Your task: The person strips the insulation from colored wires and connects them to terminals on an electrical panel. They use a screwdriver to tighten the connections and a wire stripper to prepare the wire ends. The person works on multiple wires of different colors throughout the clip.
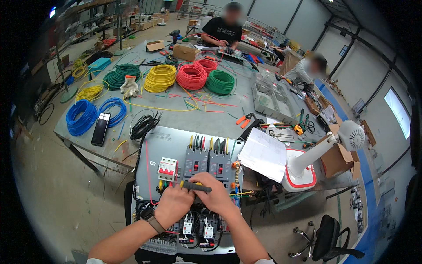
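A metal panel (149,143) with electrical parts lies in front of me. My right hand (214,194) is closed round a tool with a dark and yellow handle (197,187), perhaps a screwdriver; its working end is hidden. Close beside it, my left hand (175,203) has its fingers bent together by the wires below a small white breaker with red levers (168,166). What those fingers hold is hidden. Two grey moulded-case breakers (196,163) with short coloured wires stand just beyond my hands. Below my wrists sit two black contactors (187,227).
Blue (81,118), yellow (160,79), red (191,77) and green wire coils (220,82) lie on the table with a phone (101,129) and glove (129,86). Rightward are orange-handled pliers (245,119), papers (263,154) and a white fan (303,165). Other people work farther off.
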The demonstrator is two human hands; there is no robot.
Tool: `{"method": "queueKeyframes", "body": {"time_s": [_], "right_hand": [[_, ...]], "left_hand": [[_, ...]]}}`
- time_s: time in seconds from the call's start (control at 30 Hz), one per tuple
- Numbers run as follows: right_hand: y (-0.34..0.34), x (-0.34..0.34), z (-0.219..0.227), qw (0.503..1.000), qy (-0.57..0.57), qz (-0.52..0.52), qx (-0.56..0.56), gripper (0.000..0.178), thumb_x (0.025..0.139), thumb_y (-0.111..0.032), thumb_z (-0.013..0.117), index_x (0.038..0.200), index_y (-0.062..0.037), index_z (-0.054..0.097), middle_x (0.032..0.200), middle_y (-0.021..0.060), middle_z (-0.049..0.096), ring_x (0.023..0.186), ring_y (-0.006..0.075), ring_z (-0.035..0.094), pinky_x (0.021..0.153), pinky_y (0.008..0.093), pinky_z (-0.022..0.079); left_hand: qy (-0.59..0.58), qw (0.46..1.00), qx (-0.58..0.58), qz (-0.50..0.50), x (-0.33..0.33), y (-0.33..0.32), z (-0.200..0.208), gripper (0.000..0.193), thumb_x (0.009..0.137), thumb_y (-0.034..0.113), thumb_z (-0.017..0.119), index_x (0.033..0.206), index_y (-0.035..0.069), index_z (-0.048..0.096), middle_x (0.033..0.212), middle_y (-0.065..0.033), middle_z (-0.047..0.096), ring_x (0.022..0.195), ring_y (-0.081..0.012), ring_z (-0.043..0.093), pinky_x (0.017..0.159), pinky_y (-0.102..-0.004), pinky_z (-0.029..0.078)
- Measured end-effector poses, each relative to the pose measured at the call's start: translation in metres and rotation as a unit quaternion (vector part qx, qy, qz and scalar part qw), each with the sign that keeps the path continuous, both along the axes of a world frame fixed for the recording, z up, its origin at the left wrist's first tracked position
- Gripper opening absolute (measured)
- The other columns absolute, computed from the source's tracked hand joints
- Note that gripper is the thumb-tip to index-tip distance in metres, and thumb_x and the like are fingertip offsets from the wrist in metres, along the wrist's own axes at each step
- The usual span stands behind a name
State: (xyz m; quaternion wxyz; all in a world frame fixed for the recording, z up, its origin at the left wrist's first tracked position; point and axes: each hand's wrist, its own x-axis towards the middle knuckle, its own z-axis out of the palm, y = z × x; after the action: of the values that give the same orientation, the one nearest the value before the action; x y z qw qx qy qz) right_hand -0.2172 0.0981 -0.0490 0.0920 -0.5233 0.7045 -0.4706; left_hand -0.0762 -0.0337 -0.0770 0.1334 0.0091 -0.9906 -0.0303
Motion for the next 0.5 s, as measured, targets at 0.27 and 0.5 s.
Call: {"method": "queueKeyframes", "body": {"time_s": [0.27,0.5], "right_hand": [[0.005,-0.008,-0.012,0.992,0.059,-0.072,0.083,0.02,0.094,-0.009,0.08,0.111,-0.0017,0.074,0.101,0.0165,0.074,0.097,0.0372,0.074,0.085,0.0438,0.058],[-0.001,-0.008,-0.016,0.999,0.038,-0.03,-0.009,0.019,0.096,-0.013,0.08,0.11,-0.0016,0.075,0.1,0.0127,0.076,0.092,0.0345,0.075,0.082,0.0413,0.059]], "left_hand": [[-0.013,1.0,-0.017,-0.018,-0.011,0.002,0.003,0.016,0.09,0.013,0.065,0.102,0.004,0.072,0.085,-0.0072,0.072,0.082,-0.025,0.072,0.065,-0.0403,0.056],[-0.008,1.0,0.001,-0.024,-0.006,-0.001,-0.001,0.022,0.091,0.014,0.066,0.108,0.002,0.073,0.085,-0.0062,0.072,0.083,-0.0256,0.071,0.066,-0.0409,0.055]]}}
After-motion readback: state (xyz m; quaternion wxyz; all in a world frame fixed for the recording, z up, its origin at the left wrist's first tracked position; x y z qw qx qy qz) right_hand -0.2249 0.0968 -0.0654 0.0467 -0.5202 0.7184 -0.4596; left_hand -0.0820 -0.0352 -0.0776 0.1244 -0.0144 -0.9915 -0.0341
